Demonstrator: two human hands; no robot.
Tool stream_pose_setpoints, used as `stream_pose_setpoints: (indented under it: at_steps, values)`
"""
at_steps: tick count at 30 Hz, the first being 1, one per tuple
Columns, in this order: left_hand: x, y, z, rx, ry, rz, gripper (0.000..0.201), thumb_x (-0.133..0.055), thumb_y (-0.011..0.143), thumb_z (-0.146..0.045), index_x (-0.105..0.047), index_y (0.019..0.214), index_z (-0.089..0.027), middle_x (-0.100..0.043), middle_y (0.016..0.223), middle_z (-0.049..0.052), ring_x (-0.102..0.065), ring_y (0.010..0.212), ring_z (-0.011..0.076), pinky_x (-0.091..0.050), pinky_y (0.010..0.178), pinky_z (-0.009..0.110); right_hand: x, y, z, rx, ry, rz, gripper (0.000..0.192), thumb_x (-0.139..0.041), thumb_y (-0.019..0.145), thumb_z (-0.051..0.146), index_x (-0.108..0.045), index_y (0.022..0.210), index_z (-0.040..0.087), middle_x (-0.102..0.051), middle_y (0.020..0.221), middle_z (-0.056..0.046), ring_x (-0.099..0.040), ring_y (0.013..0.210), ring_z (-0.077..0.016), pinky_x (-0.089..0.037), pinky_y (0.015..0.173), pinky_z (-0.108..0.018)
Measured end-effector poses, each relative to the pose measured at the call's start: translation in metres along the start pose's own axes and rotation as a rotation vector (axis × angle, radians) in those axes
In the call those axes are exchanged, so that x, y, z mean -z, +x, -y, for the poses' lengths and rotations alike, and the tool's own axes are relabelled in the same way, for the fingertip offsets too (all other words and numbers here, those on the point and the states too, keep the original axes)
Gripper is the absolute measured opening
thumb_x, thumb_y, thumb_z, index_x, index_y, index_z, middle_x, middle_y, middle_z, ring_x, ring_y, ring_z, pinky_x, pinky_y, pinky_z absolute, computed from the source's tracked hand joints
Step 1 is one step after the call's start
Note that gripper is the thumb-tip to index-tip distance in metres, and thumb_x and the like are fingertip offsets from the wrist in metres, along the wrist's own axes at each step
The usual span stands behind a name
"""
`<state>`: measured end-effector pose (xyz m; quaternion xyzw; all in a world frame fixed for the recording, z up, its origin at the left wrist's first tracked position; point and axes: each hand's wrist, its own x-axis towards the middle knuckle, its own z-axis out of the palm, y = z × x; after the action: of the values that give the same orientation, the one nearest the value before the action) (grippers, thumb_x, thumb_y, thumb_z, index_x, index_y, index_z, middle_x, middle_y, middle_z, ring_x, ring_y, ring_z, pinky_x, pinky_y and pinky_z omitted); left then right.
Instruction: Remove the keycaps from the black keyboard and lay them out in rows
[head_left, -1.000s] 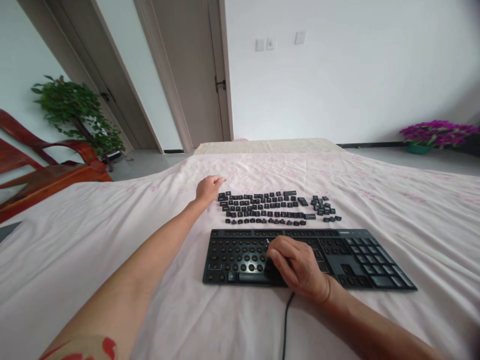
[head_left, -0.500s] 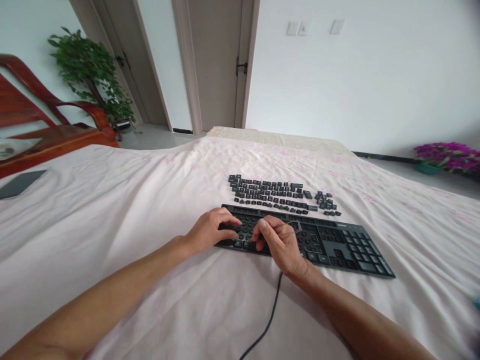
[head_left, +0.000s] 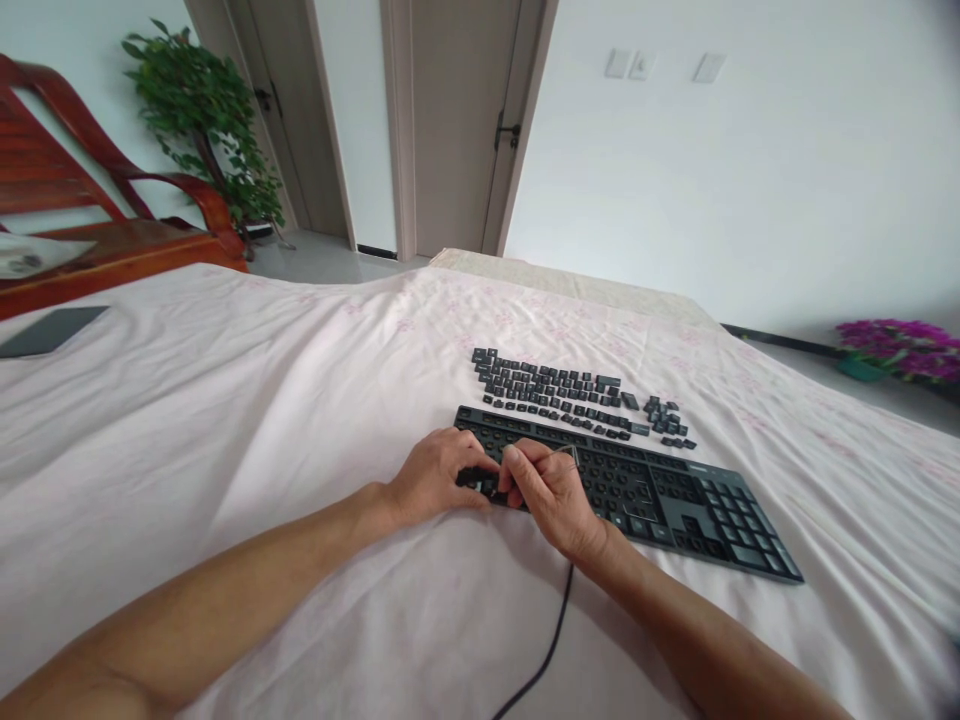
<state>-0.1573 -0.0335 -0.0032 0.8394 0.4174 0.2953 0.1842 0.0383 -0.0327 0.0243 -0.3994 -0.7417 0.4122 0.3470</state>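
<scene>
Left hand (head_left: 435,475) half-curled at the keyboard's (head_left: 619,485) nine o'clock end, grip unclear; right hand (head_left: 551,495) pinched around a wire tool (head_left: 574,456); loose keys (head_left: 555,385) lie toward eleven.

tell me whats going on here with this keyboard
A person is working with bare hands on a black keyboard lying on a pale floral cloth. The right hand holds a thin wire tool over it, and the left hand is at its left end. Many keycaps lie in rows beyond it, while the number pad has keys on.
</scene>
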Motion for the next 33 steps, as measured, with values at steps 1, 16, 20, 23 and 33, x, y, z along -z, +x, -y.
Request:
stream_pose_setpoints:
  at_steps: [1,16,20,23,33]
  values:
    - [-0.001,0.000,0.000,0.000,0.007,0.000,0.039,-0.078,0.068,-0.053,-0.075,0.097,-0.028,-0.067,0.090,0.000,-0.059,0.087,0.0198,-0.040,0.081,0.032,-0.001,0.001,0.001,0.017,-0.047,0.005,0.051,-0.041,0.098,0.047,-0.059,0.062,0.017,-0.054,0.054,0.000,-0.052,0.049,-0.0098,-0.039,0.049,-0.021]
    - [-0.012,-0.002,-0.001,0.078,0.084,-0.113,0.019,-0.069,0.080,-0.039,-0.067,0.075,-0.021,-0.067,0.078,0.001,-0.058,0.078,0.0179,-0.039,0.073,0.031,-0.022,0.006,0.007,0.318,-0.460,0.019,0.035,-0.044,0.098,0.036,-0.066,0.077,0.020,-0.068,0.069,-0.003,-0.060,0.060,-0.0120,-0.037,0.058,-0.022]
    - [-0.010,-0.003,-0.006,0.024,0.081,-0.101,0.020,-0.066,0.084,-0.040,-0.071,0.076,-0.023,-0.070,0.083,0.000,-0.060,0.080,0.0173,-0.039,0.077,0.031,-0.018,0.002,-0.004,0.378,-0.396,-0.072,0.040,-0.040,0.098,0.036,-0.062,0.069,0.020,-0.061,0.059,-0.002,-0.052,0.052,-0.0106,-0.036,0.054,-0.023]
    - [-0.009,-0.004,-0.010,-0.007,0.086,-0.092,0.023,-0.062,0.087,-0.040,-0.071,0.077,-0.021,-0.070,0.082,0.001,-0.059,0.078,0.0164,-0.040,0.075,0.030,-0.015,-0.003,-0.013,0.478,-0.332,-0.111,0.043,-0.039,0.098,0.035,-0.056,0.062,0.020,-0.055,0.055,-0.001,-0.048,0.050,-0.0107,-0.036,0.053,-0.024]
    - [-0.008,-0.008,-0.016,0.043,-0.050,-0.136,0.025,-0.060,0.088,-0.044,-0.073,0.084,-0.022,-0.070,0.084,0.001,-0.062,0.080,0.0147,-0.044,0.073,0.025,-0.010,-0.009,-0.016,0.601,-0.354,-0.033,0.046,-0.033,0.099,0.038,-0.057,0.063,0.022,-0.060,0.059,-0.004,-0.054,0.057,-0.0146,-0.040,0.057,-0.028]
